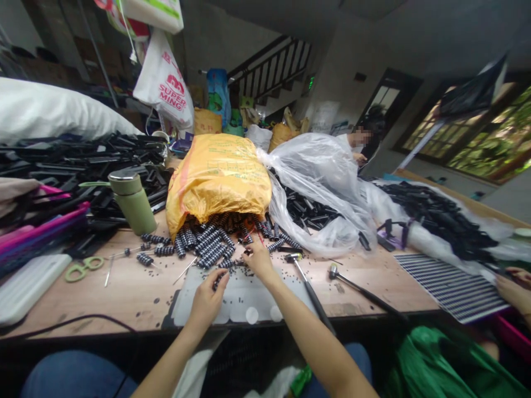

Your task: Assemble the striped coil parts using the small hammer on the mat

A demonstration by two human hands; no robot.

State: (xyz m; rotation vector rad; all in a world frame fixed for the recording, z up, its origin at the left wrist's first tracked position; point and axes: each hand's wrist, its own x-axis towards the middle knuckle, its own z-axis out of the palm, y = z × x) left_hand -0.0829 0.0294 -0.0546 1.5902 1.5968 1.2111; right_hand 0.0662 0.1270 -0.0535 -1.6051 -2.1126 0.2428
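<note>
My left hand (211, 293), its fingers closed round a small dark ribbed piece (219, 281), is over the left part of a grey board (240, 293). Farther forward, my right hand (259, 257) reaches to the near edge of a pile of black-and-white ribbed rolls (211, 243); its fingers are bent, and whatever is between them is too small to make out. The pile spills from the mouth of a yellow sack (226, 177). Tiny dark bits are scattered over the board and around it.
Two hammers (311, 293) (365, 290) lie right of the board. Left are green-handled scissors (83, 268) and a green flask (133, 202). Clear plastic (323, 182) covers black parts. At far right, another person's hand (514, 290) is by a striped sheet (450, 284).
</note>
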